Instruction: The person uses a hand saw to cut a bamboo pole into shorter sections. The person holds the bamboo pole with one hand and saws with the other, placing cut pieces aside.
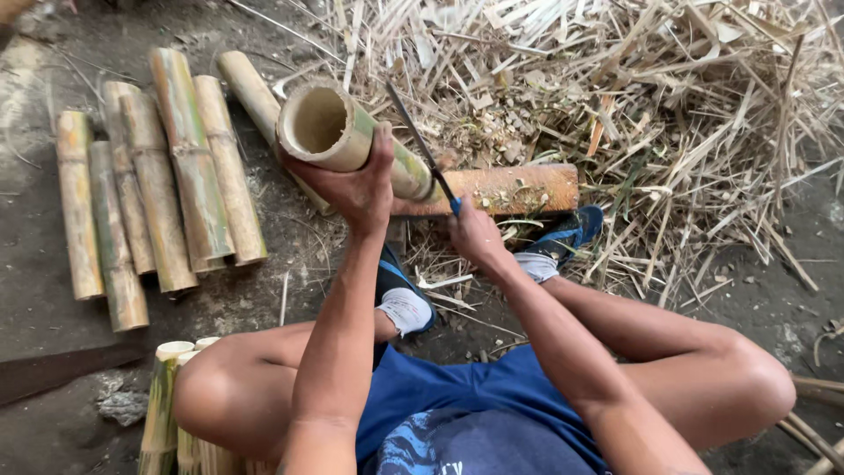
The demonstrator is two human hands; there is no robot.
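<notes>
My left hand [356, 183] grips a hollow bamboo section [327, 132], tilted with its open end facing up toward me. The lower end of that section rests on an orange-brown wooden block [519, 188] lying on the ground. My right hand [475, 233] holds a long knife [420, 145] by its blue handle; the thin blade lies against the side of the bamboo section. My knees and blue shorts fill the bottom of the view, and my feet in blue shoes sit near the block.
Several cut bamboo lengths [154, 189] lie side by side on the dirt floor at left. More bamboo pieces [171, 409] stand at my left knee. A big heap of bamboo strips and shavings [615, 88] covers the top right.
</notes>
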